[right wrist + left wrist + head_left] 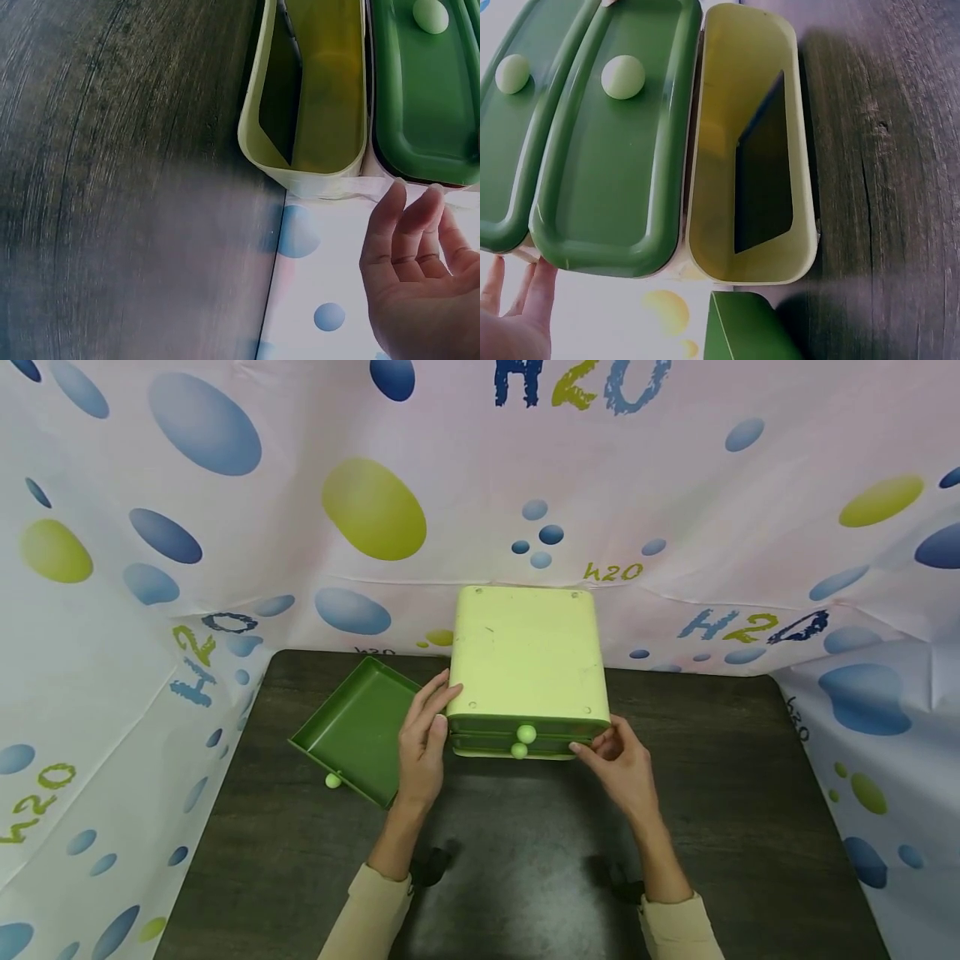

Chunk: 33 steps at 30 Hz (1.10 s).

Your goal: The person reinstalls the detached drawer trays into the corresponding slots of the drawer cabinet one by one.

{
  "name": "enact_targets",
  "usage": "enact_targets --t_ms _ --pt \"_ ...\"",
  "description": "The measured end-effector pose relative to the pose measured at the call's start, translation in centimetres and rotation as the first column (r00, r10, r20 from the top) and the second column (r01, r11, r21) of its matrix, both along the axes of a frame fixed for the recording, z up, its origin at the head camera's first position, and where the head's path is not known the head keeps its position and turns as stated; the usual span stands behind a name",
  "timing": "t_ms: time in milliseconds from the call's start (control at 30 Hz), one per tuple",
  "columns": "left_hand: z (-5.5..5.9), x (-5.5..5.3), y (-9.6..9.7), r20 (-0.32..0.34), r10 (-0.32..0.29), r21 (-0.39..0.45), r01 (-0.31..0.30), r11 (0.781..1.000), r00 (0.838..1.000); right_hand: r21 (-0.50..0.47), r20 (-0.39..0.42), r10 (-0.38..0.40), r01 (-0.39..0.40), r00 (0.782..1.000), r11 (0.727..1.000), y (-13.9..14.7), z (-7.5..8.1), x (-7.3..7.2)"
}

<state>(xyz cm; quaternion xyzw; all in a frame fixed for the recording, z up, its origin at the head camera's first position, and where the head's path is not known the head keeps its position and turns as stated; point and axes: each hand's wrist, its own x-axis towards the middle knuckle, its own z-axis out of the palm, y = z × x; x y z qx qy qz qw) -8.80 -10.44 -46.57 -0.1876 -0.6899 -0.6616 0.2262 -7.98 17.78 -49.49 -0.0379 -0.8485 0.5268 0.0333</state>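
A pale yellow-green drawer cabinet (528, 652) stands at the back of the table, front towards me. Two green drawers (622, 172) with round light knobs (622, 76) fill its upper slots; the lowest slot (330, 97) holds no drawer. My left hand (422, 756) rests on the cabinet's left side, fingers fairly straight, thumb by the front corner. At the right front corner, my right hand (621, 767) grips the cabinet, its thumb on a drawer front and bent fingers (409, 232) along the side. A loose green drawer (356, 727) lies to the left, partly behind my left hand.
The dark wood-grain table (712, 810) extends on both sides and in front of the cabinet. A white sheet (465, 468) with blue and green spots hangs behind it and along both sides. The loose drawer's knob (333, 781) points towards the front left.
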Motion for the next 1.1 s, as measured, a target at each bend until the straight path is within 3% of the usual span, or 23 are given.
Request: enact_targets --t_ms 100,233,367,500,767,1100 --pt "0.1 0.1 -0.1 0.015 0.001 -0.013 0.0 1.0 1.0 -0.033 -0.039 0.019 -0.02 0.999 0.999 -0.3 1.5 0.4" --pt "-0.6 0.2 -0.5 0.049 -0.006 0.027 0.004 1.0 0.999 -0.083 -0.091 0.043 -0.05 0.995 0.995 -0.7 3.3 1.0" --pt "-1.4 0.2 -0.9 0.048 -0.031 0.061 0.028 0.998 0.998 -0.106 -0.112 0.044 -0.056 0.993 0.993 -0.7 3.7 1.1" --pt "-1.7 0.2 -1.0 0.04 -0.047 0.07 0.044 0.997 0.998 -0.135 -0.137 0.044 -0.063 0.99 0.989 -0.4 3.4 1.1" --pt "-2.0 0.2 -1.3 0.054 -0.038 0.068 0.034 0.997 0.998 -0.252 -0.179 0.021 -0.067 0.984 0.965 0.7 0.6 0.4" --pt "-2.9 0.9 -3.7 0.076 0.026 -0.002 -0.026 1.0 0.997 -0.32 -0.28 0.055 -0.147 0.958 0.936 0.8 1.3 -0.2"
